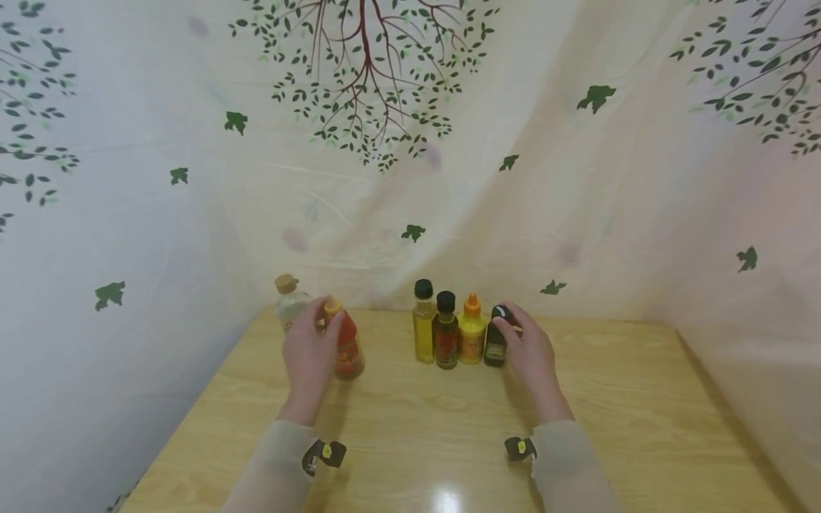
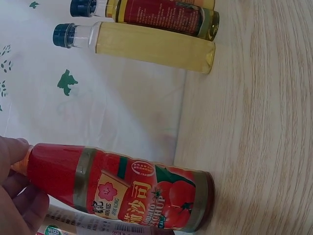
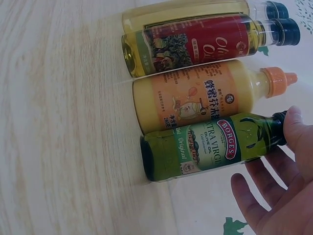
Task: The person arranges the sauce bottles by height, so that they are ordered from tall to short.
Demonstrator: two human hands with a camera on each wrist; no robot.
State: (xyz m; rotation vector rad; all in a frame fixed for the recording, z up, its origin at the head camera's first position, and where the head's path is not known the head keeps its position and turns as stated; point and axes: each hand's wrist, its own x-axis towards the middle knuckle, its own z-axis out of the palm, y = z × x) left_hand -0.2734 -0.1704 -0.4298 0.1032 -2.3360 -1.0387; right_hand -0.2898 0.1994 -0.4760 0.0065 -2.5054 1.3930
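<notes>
My left hand (image 1: 312, 349) pinches the orange cap of a red ketchup bottle (image 2: 122, 186), which stands upright on the table. Behind that hand, a clear bottle with a tan cap (image 1: 290, 303) is partly hidden. At the right end of a row, my right hand (image 1: 529, 350) grips the dark cap of a green olive oil bottle (image 3: 210, 144) between thumb and fingers. Beside it stand a yellow squeeze bottle with an orange nozzle (image 1: 472, 331), an olive oil bottle with a red label (image 1: 445, 333) and a slim bottle of pale yellow oil (image 1: 424, 328).
The light wooden table (image 1: 410, 434) reaches back to a pale curtain (image 1: 385, 206) printed with branches and green leaves. A gap of table lies between the ketchup and the row of bottles. Side curtains flank the table.
</notes>
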